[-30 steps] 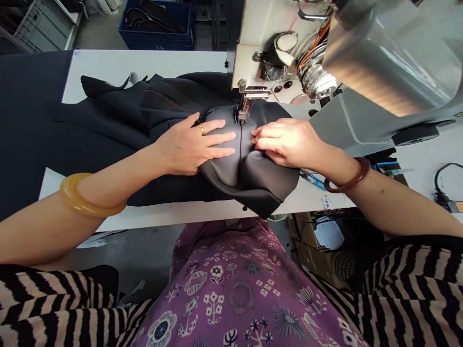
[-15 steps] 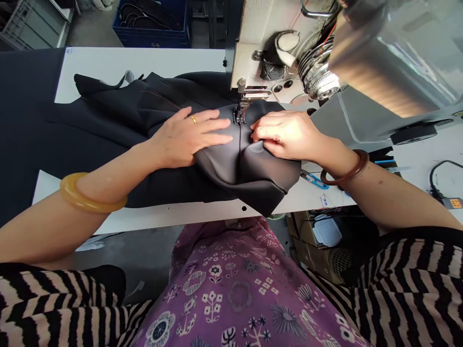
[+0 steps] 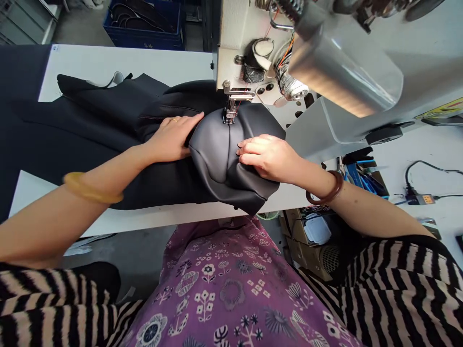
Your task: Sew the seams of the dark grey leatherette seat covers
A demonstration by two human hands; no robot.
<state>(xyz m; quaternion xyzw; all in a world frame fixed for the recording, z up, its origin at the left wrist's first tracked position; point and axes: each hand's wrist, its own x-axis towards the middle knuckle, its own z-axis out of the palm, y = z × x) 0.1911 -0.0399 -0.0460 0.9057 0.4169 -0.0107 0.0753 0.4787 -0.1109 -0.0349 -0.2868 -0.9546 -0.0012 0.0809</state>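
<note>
Smooth black leather-like material (image 3: 213,140) lies under the presser foot (image 3: 229,115) of a sewing machine (image 3: 231,72), its seam line running toward me from the foot. My left hand (image 3: 173,137) lies on the material left of the foot, fingers stretched out, some fingertips hidden by the raised edge of the rounded panel. To the right of the seam, my right hand (image 3: 265,156) has bent fingers closed on a fold of the material, with the thumb out of sight. Orange thread runs down the machine head.
More black material (image 3: 32,125) spreads over the white table (image 3: 133,219) at left. A blue crate (image 3: 144,38) with dark pieces stands behind. Pens and tools fill a box (image 3: 365,178) at right, near a cable with a plug (image 3: 423,197). A lamp cover (image 3: 343,62) overhangs.
My left hand has drawn back left from the seam to the panel's edge. My right hand has shifted toward me. The panel near the foot now bulges up more, and the view has turned slightly.
</note>
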